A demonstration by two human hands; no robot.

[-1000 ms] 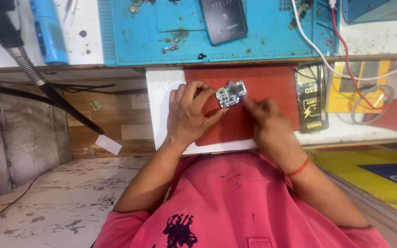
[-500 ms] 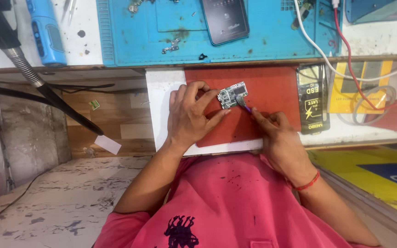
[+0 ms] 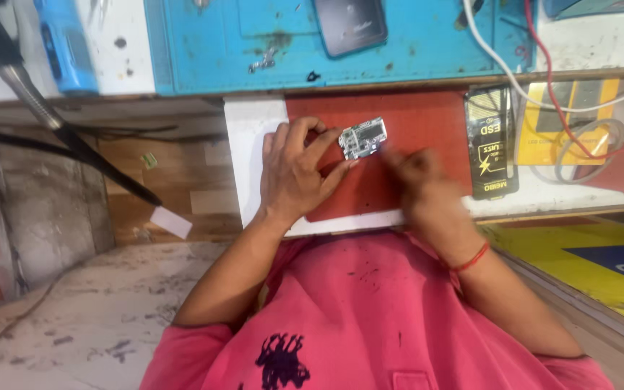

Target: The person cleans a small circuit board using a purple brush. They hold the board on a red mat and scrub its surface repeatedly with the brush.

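My left hand (image 3: 294, 177) pinches a small green and silver circuit board (image 3: 363, 138) by its left edge and holds it tilted just above a red mat (image 3: 427, 119). Just right of the board, my right hand (image 3: 420, 180) is blurred by motion, its fingers pinched together. The thin tool it grips is hard to make out in the blur. Both forearms reach out over my pink shirt, and a red thread band circles the right wrist.
A blue work mat (image 3: 413, 50) lies beyond with a dark phone (image 3: 349, 25) on it. A black flat packet (image 3: 490, 141) lies right of the red mat, with white and red cables (image 3: 536, 94) behind. A black flexible arm (image 3: 74, 141) and a blue tool (image 3: 63, 50) are at left.
My right hand has drawn its thin tool off the board and moved slightly back, now blurred. The left hand keeps its hold on the board. The view has shifted a little.
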